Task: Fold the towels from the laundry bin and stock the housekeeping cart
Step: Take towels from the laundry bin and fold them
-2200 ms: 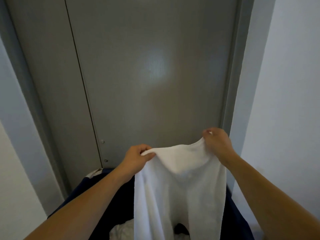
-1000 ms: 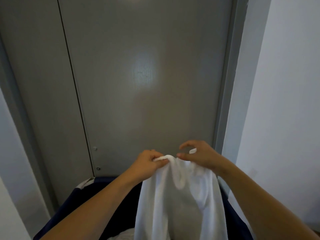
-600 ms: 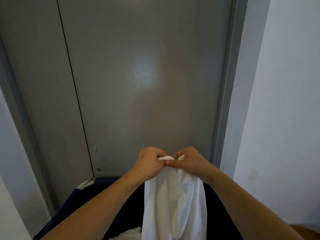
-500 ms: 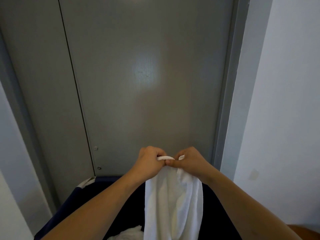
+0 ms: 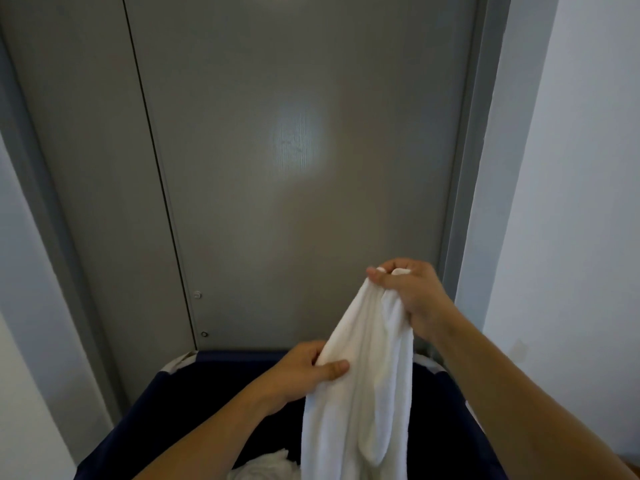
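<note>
Both hands grip a white terry-cloth towel (image 5: 360, 393) that hangs lengthwise above a dark navy fabric laundry bin (image 5: 166, 410). High on the right, the right hand (image 5: 410, 299) has fingers and thumb curled round the towel's bunched top edge. Lower and to the left, the left hand (image 5: 304, 372) pinches the towel's left side, its thumb lying across the front of the cloth and its fingers hidden behind. Below the hands the towel drapes in long soft folds, its lower end running out of view at the bottom edge. More crumpled white linen (image 5: 266, 467) lies inside the bin, just left of the hanging towel. Behind the bin stands a grey panelled door (image 5: 294, 150) in a grey frame, flanked by pale walls (image 5: 571, 202).
</note>
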